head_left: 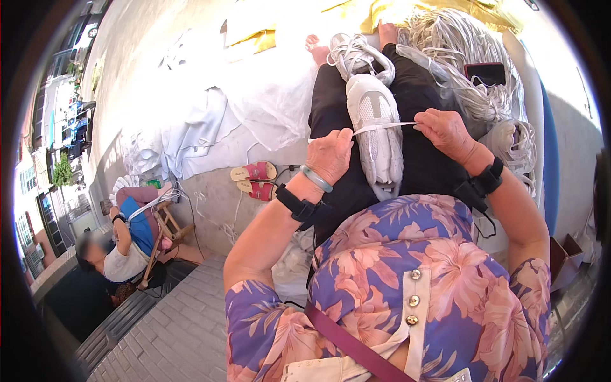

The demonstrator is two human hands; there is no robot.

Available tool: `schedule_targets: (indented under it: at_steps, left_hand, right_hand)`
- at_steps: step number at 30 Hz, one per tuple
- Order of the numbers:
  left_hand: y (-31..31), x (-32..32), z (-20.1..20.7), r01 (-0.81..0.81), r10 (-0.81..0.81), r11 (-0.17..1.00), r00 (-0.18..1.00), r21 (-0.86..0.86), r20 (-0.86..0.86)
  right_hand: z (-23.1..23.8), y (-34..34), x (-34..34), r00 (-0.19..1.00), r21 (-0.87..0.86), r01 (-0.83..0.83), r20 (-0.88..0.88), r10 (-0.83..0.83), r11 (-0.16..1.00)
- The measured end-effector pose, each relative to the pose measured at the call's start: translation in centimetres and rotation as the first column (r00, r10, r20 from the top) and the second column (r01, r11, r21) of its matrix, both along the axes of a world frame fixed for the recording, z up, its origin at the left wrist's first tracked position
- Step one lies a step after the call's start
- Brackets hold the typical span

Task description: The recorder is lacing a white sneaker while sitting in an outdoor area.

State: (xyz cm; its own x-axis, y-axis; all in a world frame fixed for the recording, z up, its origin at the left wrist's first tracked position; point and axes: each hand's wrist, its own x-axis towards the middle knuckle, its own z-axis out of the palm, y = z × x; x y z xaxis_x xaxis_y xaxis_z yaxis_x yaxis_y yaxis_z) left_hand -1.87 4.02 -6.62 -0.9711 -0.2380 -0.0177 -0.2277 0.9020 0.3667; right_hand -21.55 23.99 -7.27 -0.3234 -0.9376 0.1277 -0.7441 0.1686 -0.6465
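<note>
A white and grey sneaker (380, 159) lies lengthwise on my lap, between my thighs in black trousers. A flat white shoelace (389, 126) is pulled taut across the middle of its upper. My left hand (331, 156) pinches one end of the lace, just left of the shoe. On the other side, my right hand (445, 135) is closed on the other end, between thumb and fingers. A second white shoe (359, 56), with loose laces about it, rests farther out by my shins.
A large heap of white laces (458, 48) lies at the right, with a dark phone (485, 74) on it. Pink sandals (256, 172) stand on the ground at left, near white cloth (191, 137). Another person (130, 245) sits farther left by a wooden chair (168, 226).
</note>
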Motion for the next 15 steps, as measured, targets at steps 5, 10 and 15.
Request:
schedule_targets:
  at_steps: [5,10,15]
  left_hand:
    - [-3.7,1.1,1.8,0.041,-0.046,0.964,0.999,-0.261,-0.013]
    - [-14.9,4.9,6.3,-0.189,0.233,0.877,0.971,-0.442,0.046]
    - [-24.2,10.4,13.6,-0.438,0.530,0.655,0.847,-0.615,-0.038]
  right_hand:
    - [1.4,1.3,-1.6,0.998,0.015,-0.060,-0.036,0.061,0.998]
    - [5.8,4.1,-5.5,0.977,0.153,-0.109,-0.166,0.134,0.982]
    - [11.3,7.9,-10.2,0.929,0.207,0.022,-0.366,0.057,0.978]
